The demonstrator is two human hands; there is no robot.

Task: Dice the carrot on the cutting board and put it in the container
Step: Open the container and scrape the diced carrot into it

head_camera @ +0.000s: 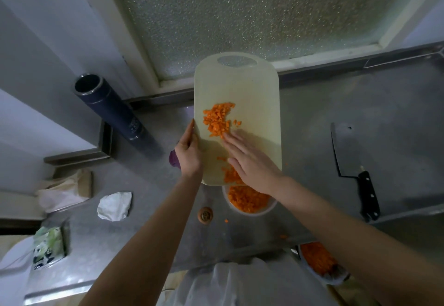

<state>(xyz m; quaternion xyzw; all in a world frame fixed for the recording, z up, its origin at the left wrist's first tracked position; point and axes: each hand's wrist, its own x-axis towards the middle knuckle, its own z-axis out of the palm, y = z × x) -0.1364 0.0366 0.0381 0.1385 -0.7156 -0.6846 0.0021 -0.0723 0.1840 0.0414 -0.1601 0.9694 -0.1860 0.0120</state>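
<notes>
Head view: diced carrot [218, 119] lies mid-board on the pale cutting board [252, 84], with more at its near end, which overhangs the round container [251, 211] of dice near the counter's [336, 104] front edge. The left hand [188, 154] grips the board's left edge, thumb on top. The right hand [249, 164] lies flat on the board, fingers straight, touching the dice. A cleaver [348, 152] rests toward the counter's right edge, and a dark tumbler [113, 111] stands toward its back left.

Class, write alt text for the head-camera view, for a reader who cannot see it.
The left hand grips a cutting board above a container; the flat right hand pushes diced carrot toward it. A cleaver lies nearby.
</notes>
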